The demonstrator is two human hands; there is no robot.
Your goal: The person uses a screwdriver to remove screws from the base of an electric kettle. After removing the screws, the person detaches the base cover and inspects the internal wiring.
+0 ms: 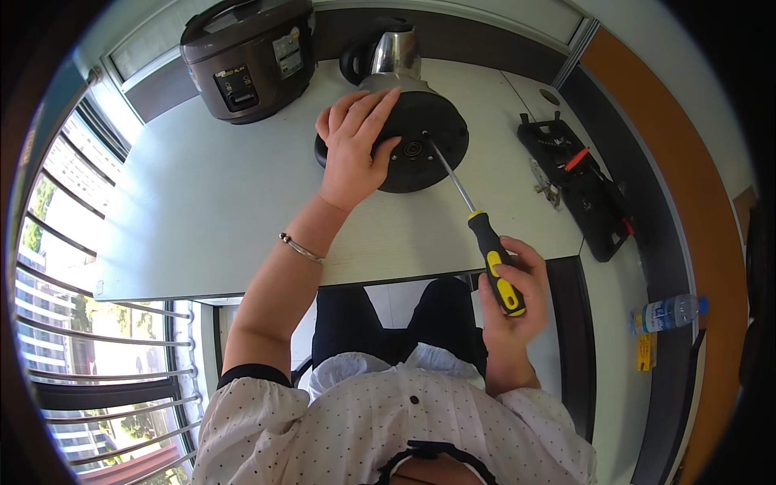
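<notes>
My left hand (356,145) reaches over the rim of a black round base (440,162), its fingers spread across the left side and the thumb toward the middle, holding it. The face toward me has a ringed connector at its centre and small screw holes around it. Wrapped in my right hand (521,295) is a screwdriver (493,259) with a black and yellow handle. Its shaft slants up to the left, and the tip meets the base just above the connector. Right behind stands a steel kettle (396,52) with a black handle; whether it joins the base I cannot tell.
A brown rice cooker (246,65) stands at the back left of the white table (202,218). On the right lies an unfolded black tool case (586,194) with a red-handled tool (577,158) and small metal bits. A water bottle (671,314) lies farther right. Barred windows line the left.
</notes>
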